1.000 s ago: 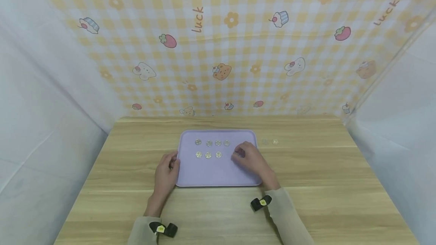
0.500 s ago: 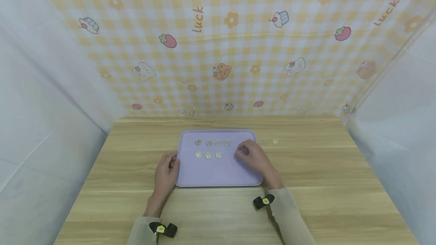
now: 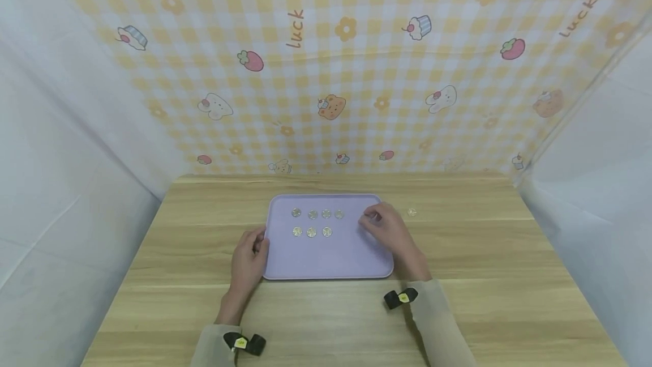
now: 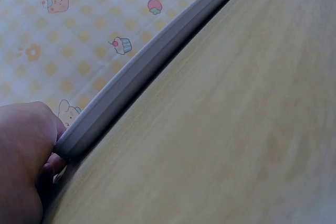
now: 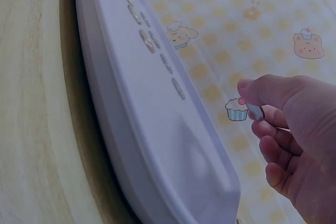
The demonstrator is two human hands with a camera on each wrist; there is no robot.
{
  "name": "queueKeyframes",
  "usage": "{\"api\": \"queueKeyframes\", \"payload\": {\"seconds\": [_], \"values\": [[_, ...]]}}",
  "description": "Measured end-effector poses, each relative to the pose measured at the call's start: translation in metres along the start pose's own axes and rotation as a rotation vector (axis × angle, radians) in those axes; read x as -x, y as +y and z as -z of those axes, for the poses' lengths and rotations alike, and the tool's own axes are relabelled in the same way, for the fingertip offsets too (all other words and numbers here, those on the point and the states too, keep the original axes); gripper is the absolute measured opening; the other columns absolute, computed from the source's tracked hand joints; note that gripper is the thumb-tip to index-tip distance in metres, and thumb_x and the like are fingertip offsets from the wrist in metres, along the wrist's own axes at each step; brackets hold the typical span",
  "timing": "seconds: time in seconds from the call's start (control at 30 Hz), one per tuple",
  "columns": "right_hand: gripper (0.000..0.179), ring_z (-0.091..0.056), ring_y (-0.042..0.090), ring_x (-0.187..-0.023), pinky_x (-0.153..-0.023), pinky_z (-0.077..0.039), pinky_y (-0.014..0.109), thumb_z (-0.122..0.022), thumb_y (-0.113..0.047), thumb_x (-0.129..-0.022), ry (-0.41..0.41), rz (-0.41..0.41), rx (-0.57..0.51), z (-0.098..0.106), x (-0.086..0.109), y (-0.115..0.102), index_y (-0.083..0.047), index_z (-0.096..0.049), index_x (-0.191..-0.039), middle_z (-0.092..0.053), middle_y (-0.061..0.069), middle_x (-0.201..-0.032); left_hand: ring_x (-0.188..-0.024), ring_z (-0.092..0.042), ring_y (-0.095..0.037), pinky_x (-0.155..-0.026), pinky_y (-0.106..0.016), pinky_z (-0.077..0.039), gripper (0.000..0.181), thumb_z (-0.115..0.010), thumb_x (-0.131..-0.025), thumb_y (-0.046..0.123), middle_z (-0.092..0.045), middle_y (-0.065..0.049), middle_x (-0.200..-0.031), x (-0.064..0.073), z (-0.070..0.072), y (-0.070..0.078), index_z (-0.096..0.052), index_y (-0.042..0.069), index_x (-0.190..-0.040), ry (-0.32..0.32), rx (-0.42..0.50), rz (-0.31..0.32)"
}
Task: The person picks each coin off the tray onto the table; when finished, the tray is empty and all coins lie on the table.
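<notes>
Seven coins (image 3: 326,232) lie in the lilac tray (image 3: 326,259), two rows toward eleven o'clock. At two o'clock the right hand (image 3: 391,234) pinches what looks like another coin (image 5: 255,112); a lone coin (image 3: 412,212) lies outside. At nine, the left hand (image 3: 249,262) grips the rim.

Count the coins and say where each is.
9: four coins in a far row and three coins in a near row on the tray, a lone coin on the table to its right, one coin pinched in the right hand. That hand may hide more.
</notes>
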State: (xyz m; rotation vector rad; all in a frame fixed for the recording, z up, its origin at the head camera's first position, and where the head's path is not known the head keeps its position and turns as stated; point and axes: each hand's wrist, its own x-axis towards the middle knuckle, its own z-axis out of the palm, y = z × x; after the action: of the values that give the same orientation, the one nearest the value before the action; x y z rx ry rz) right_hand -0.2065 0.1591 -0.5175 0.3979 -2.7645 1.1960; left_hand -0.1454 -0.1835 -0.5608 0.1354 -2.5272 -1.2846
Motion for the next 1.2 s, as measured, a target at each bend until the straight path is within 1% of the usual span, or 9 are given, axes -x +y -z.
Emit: {"api": "queueKeyframes", "payload": {"seconds": [0.17, 0.4, 0.67, 0.9, 1.2], "values": [[0.023, -0.059, 0.021, -0.092, -0.079, -0.051, 0.034, -0.076, -0.019, -0.088, 0.002, 0.033, 0.022, 0.004, 0.000, 0.002, -0.004, -0.069, -0.103, -0.068, 0.008, -0.099, -0.079, -0.052, -0.014, -0.065, -0.020, -0.045, 0.030, -0.063, -0.094, 0.008, -0.061, -0.006, -0.094, -0.001, -0.001, 0.000, -0.067, 0.000, -0.123, 0.003, -0.011, -0.005], [0.024, -0.059, 0.022, -0.094, -0.080, -0.051, 0.035, -0.075, -0.019, -0.088, 0.003, -0.001, 0.000, 0.009, 0.002, 0.001, -0.004, -0.069, -0.105, -0.067, 0.009, -0.101, -0.079, -0.053, -0.014, -0.065, -0.020, -0.046, 0.030, -0.064, -0.094, 0.007, -0.062, -0.007, -0.095, -0.001, -0.002, 0.000, -0.066, 0.000, -0.123, 0.005, -0.010, -0.014], [0.024, -0.059, 0.023, -0.094, -0.080, -0.051, 0.036, -0.074, -0.020, -0.089, 0.021, -0.014, -0.005, 0.012, 0.002, 0.005, -0.004, -0.069, -0.106, -0.067, 0.009, -0.102, -0.078, -0.052, -0.014, -0.065, -0.020, -0.045, 0.030, -0.064, -0.093, 0.007, -0.062, -0.007, -0.095, 0.000, -0.001, -0.001, -0.066, 0.000, -0.123, 0.007, -0.013, -0.022], [0.026, -0.057, 0.026, -0.099, -0.085, -0.048, 0.038, -0.074, -0.020, -0.089, 0.048, -0.042, 0.008, 0.019, 0.002, 0.007, -0.004, -0.068, -0.109, -0.068, 0.011, -0.105, -0.079, -0.052, -0.014, -0.065, -0.021, -0.045, 0.032, -0.063, -0.095, 0.009, -0.061, -0.007, -0.096, 0.000, 0.000, 0.000, -0.065, 0.001, -0.126, -0.009, -0.016, -0.002], [0.030, -0.055, 0.027, -0.103, -0.090, -0.048, 0.041, -0.072, -0.023, -0.090, 0.049, -0.077, -0.005, 0.029, 0.004, 0.012, -0.003, -0.068, -0.113, -0.067, 0.011, -0.108, -0.078, -0.052, -0.014, -0.064, -0.020, -0.046, 0.032, -0.063, -0.095, 0.008, -0.061, -0.007, -0.095, 0.001, 0.000, 0.001, -0.065, 0.000, -0.125, -0.005, -0.013, -0.012]]}}
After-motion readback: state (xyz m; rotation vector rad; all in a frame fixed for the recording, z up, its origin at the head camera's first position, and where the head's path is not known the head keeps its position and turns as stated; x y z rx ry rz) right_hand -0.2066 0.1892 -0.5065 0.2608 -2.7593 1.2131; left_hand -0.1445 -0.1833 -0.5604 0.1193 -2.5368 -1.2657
